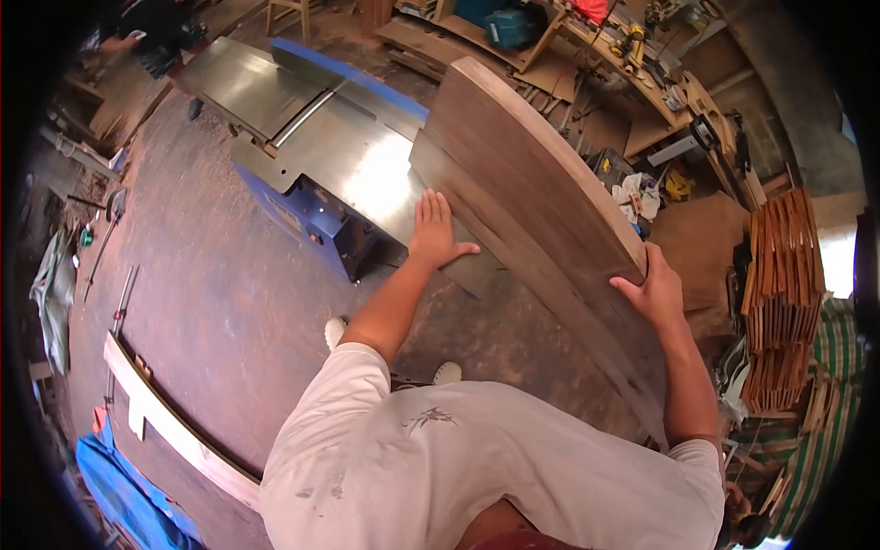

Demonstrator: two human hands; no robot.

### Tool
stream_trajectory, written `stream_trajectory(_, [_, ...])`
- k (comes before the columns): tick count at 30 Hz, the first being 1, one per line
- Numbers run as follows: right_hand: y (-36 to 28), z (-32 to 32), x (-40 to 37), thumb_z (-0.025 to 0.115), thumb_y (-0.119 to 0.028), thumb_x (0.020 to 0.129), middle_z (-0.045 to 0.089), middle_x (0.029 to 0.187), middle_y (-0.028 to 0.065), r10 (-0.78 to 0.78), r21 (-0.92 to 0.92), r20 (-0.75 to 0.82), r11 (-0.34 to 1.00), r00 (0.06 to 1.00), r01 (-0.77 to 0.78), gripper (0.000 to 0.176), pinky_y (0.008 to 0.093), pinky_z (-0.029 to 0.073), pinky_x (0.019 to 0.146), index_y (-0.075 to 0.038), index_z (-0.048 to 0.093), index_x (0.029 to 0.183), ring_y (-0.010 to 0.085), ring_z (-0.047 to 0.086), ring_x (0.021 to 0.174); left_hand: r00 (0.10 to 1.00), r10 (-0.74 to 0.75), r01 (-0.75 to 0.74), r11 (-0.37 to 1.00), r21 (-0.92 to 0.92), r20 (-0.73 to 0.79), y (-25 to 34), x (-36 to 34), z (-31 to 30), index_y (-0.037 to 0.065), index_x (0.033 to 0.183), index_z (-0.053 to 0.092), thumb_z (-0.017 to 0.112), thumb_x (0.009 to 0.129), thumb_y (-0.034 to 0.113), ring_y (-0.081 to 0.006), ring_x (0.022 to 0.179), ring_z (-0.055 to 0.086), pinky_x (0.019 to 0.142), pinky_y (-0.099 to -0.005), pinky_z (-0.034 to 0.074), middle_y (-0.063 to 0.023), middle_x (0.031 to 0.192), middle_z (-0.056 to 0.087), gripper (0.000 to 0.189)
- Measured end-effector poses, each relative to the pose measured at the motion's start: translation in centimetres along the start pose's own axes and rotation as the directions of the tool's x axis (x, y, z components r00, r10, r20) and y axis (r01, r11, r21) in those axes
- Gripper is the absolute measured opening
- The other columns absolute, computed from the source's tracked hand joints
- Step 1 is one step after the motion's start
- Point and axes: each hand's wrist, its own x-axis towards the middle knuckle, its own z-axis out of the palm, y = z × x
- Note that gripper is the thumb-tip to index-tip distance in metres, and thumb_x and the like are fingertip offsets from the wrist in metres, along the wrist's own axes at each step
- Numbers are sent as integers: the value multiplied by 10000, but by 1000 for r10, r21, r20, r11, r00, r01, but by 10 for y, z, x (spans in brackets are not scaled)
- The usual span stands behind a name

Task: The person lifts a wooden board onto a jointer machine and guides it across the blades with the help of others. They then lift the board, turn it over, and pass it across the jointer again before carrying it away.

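A long, wide wooden board [527,174] stands on edge, its far end over the metal bed of a blue jointer machine [367,170] and its near end reaching back beside my body. My right hand [653,286] grips the board's top edge, thumb on the near face and fingers over the far side. My left hand [437,234] lies flat with fingers stretched out at the near edge of the metal bed, close to the board's lower part; whether it touches the wood is hard to tell.
Another person [156,46] is at the far left, beyond the machine. A workbench [632,73] with tools runs along the back right. Stacked wooden pieces [784,302] stand at the right. A long pale board [174,426] and blue cloth [128,486] lie at lower left.
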Motion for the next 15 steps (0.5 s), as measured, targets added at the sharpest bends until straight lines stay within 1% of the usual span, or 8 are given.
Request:
stream_trajectory(1, [2, 0, 4, 881, -444, 703, 673, 1094, 222, -12, 5, -2, 1000, 1000, 12, 797, 490, 530, 812, -62, 499, 1288, 427, 662, 998, 998, -60, 60, 998, -30, -7, 7, 1, -1, -179, 1521, 100, 625, 673, 858, -436, 1539, 60, 1253, -498, 40, -360, 1608, 135, 1439])
stream_trajectory(4, [-1, 0, 17, 877, -437, 712, 674, 1090, 228, -29, -14, 1, 999, 1000, 29, 783, 490, 531, 802, -52, 498, 1278, 426, 664, 989, 992, -126, 125, 992, -33, -26, 26, 6, 8, -202, 1508, 87, 646, 641, 864, -437, 1539, 57, 1253, -505, 34, -375, 1602, 129, 1483])
stream_trajectory(7, [-16, 4, 29, 875, -438, 711, 678, 1066, 226, -44, -28, -15, 999, 999, 44, 789, 484, 534, 790, -32, 493, 1270, 419, 668, 968, 991, -128, 127, 991, -34, -35, 37, 13, 16, -208, 1503, 97, 641, 652, 857, -441, 1536, 69, 1252, -513, 38, -373, 1599, 148, 1468])
stream_trajectory(9, [-25, 10, 35, 879, -434, 707, 677, 1064, 243, -84, -43, -52, 996, 995, 81, 792, 501, 524, 792, -45, 494, 1278, 455, 655, 975, 987, -152, 151, 988, -28, -44, 41, 18, 15, -211, 1501, 103, 631, 657, 860, -443, 1534, 77, 1251, -515, 41, -374, 1596, 159, 1462])
stream_trajectory(10, [-27, 12, 40, 879, -434, 707, 677, 1064, 243, -72, -41, -45, 997, 996, 70, 792, 501, 524, 792, -45, 494, 1278, 455, 655, 975, 982, -179, 178, 984, -20, -56, 41, 19, 15, -213, 1499, 108, 621, 661, 862, -446, 1532, 85, 1251, -517, 45, -374, 1593, 170, 1456])
stream_trajectory(11, [-30, 13, 45, 876, -432, 710, 678, 1050, 243, -99, -39, -62, 995, 993, 96, 781, 505, 524, 787, -43, 492, 1268, 455, 655, 968, 984, -171, 170, 985, -16, -44, 40, 19, 20, -213, 1499, 108, 621, 661, 862, -446, 1532, 85, 1251, -517, 45, -374, 1593, 170, 1456])
stream_trajectory(13, [-39, 11, 55, 867, -422, 723, 679, 1024, 241, -139, -41, -81, 990, 987, 136, 752, 510, 522, 779, -39, 488, 1248, 453, 654, 957, 981, -148, 145, 989, -33, -129, 34, 22, 27, -222, 1489, 139, 596, 647, 879, -453, 1523, 130, 1247, -520, 59, -378, 1578, 214, 1460])
stream_trajectory(15, [-49, 9, 62, 867, -430, 720, 681, 1022, 237, -144, -53, -79, 989, 986, 140, 757, 508, 522, 779, -39, 489, 1247, 449, 655, 959, 979, -154, 157, 988, 8, -137, 34, 26, 25, -224, 1485, 155, 589, 641, 885, -456, 1517, 152, 1245, -519, 69, -382, 1570, 231, 1459])
